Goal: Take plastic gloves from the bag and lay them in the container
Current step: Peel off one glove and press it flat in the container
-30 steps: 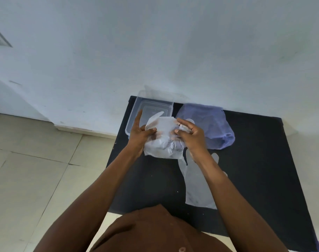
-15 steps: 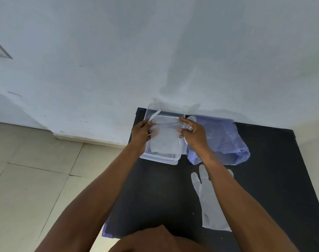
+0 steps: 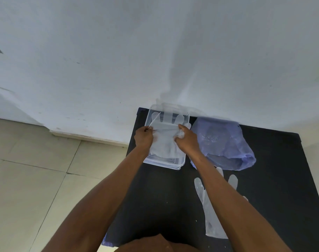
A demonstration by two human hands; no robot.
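The left hand [image 3: 143, 136] and right hand [image 3: 188, 140] are shown pinched closed on opposite side edges of a clear plastic glove [image 3: 164, 140], which is spread over the open transparent container [image 3: 180, 161] at the far left corner of the black tabletop [image 3: 155, 197], its finger tips lying toward the wall. The glove is best lowered flat with both edges kept taut and released together, so that the thin film is not creased or left hanging over the rim. The blue bag [image 3: 225, 144] lies just beside the container on its right, and a second glove [image 3: 211, 211] rests flat on the tabletop nearer the person, partly hidden by the right forearm.
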